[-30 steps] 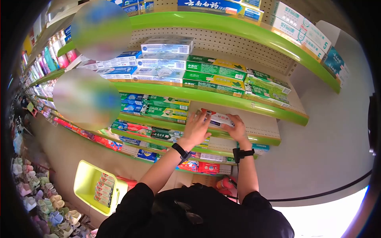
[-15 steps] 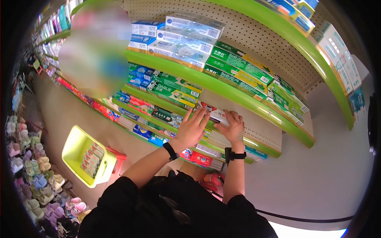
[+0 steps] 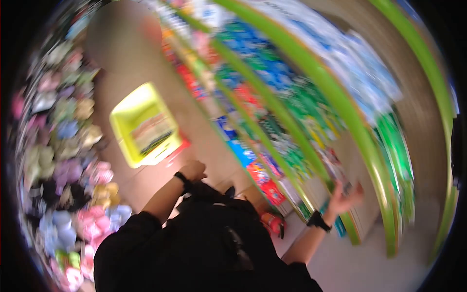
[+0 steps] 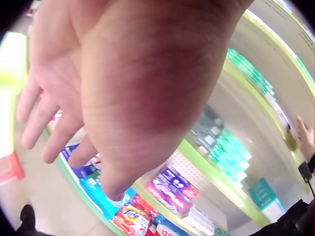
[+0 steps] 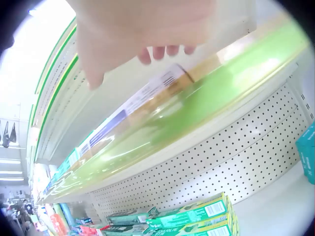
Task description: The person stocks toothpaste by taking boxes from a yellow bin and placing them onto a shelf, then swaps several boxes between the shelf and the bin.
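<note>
My left hand (image 3: 194, 170) is off the shelf, low in front of my body toward the basket. Its fingers (image 4: 64, 135) spread loosely with nothing in them in the left wrist view. Up at the shelf, my right hand (image 3: 346, 197) has its fingers extended beside a white toothpaste box (image 5: 157, 88), which lies along the green shelf edge (image 5: 197, 105). In the head view that box is blurred. The lime-yellow basket (image 3: 136, 104) holds a row of several boxes on one side.
A red stool (image 3: 180, 148) shows under the basket. Shelves of toothpaste and detergent bags (image 4: 132, 220) run along the right. Rows of shoes (image 3: 68, 170) line the left side. A red fire extinguisher (image 3: 275, 225) stands by the shelf end.
The view has swung left and down toward the basket. My left hand has left the box and dropped toward the basket; my right hand has lifted its fingers off the box but stays close to it.
</note>
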Available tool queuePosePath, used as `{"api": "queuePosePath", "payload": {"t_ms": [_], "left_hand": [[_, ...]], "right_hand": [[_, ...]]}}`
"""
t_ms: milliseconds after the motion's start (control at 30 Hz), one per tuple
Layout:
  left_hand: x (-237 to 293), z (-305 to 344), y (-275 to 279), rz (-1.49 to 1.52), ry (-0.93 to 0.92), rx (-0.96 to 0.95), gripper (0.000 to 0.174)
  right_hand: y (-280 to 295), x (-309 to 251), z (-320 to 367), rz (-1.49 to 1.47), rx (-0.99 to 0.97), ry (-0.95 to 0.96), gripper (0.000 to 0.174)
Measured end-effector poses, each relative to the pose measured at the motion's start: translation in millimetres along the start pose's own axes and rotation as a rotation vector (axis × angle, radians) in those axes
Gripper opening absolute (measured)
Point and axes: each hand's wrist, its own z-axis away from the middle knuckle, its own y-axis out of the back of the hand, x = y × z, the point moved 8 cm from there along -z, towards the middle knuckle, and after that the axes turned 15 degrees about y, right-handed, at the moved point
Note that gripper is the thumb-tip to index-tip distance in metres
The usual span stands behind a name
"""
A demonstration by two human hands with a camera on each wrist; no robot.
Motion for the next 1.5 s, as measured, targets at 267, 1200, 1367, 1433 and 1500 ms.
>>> {"api": "queuePosePath", "payload": {"t_ms": [267, 1200, 1367, 1433, 1500], "left_hand": [[-143, -9, -53, 0.511, 0.192, 0.046, 0.051], [-390, -274, -82, 0.343, 0.83, 0.373, 0.065], [-393, -313, -90, 0.238, 0.853, 0.224, 0.058], [-395, -315, -88, 0.143, 0.872, 0.242, 0.057], [-396, -313, -82, 0.124, 0.852, 0.211, 0.058]], "right_hand": [[-56, -180, 15, -0.404, -0.225, -0.333, 0.012], [-223, -650, 103, -1.037, -1.711, 0.041, 0.048], [-227, -617, 136, -0.924, -1.704, -0.089, 0.047], [-226, -616, 133, -0.9, -1.748, -0.148, 0.047], [-229, -612, 131, -0.873, -1.778, -0.194, 0.047]]}}
